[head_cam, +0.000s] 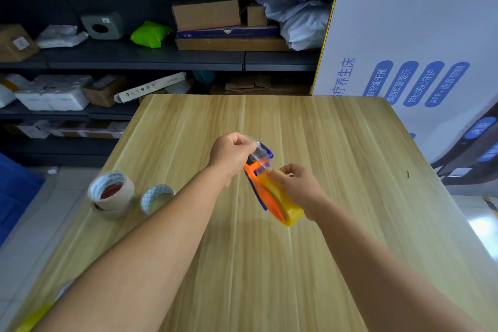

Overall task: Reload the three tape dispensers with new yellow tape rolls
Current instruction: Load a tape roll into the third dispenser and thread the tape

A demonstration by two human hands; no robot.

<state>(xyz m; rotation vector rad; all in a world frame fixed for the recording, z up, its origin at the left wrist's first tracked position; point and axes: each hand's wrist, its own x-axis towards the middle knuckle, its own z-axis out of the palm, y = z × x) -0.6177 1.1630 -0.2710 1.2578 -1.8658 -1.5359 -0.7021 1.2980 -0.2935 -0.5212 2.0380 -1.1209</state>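
Observation:
Above the middle of the wooden table [336, 143] I hold an orange and blue tape dispenser [260, 183] with a yellow tape roll [287, 206] seated in it. My right hand [297, 187] grips the roll and the dispenser body from the right. My left hand [233, 152] pinches the clear loose end of the tape [256, 153] at the dispenser's far end, by the blade. A bit of something yellow [35, 317] shows at the bottom left corner, mostly hidden by my left arm.
Two stacked pale tape rolls with a red core [110, 194] and a near-empty white core [156, 198] stand at the table's left edge. Dark shelves with cartons and bags [207, 24] run behind. A large white printed box [417, 43] leans at the right.

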